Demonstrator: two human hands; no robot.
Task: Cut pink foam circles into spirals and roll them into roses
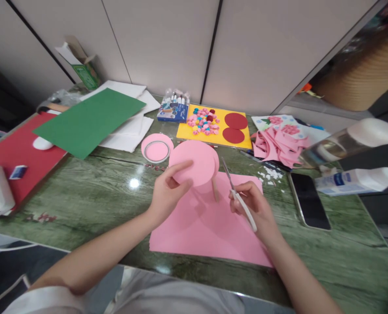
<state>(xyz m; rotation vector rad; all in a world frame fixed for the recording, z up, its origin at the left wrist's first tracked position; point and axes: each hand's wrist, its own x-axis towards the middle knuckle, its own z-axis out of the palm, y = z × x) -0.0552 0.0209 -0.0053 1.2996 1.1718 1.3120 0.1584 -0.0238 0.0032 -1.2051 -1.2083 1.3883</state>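
My left hand (172, 189) pinches a pink paper circle (194, 163) by its lower left edge, above the table. Behind its right side another rounded pink piece shows, and a thin strip hangs below it; I cannot tell whether the strip is part of it. In my right hand (254, 207) is a pair of scissors (242, 203) with white handles, the blades pointing up and left, apart from the circle. Beneath both hands lie pink paper sheets (207, 235). Left of the held circle, a ring (157, 151) rests on more pink circles (144, 141).
Farther back, a yellow sheet (182, 133) carries small coloured balls (203, 122) and two red circles (235, 121). Pink scraps (275, 144), a phone (310, 200) and bottles (357, 181) stand or lie at right. Green paper (92, 120), white sheets (131, 135) and red paper (33, 152) cover the left.
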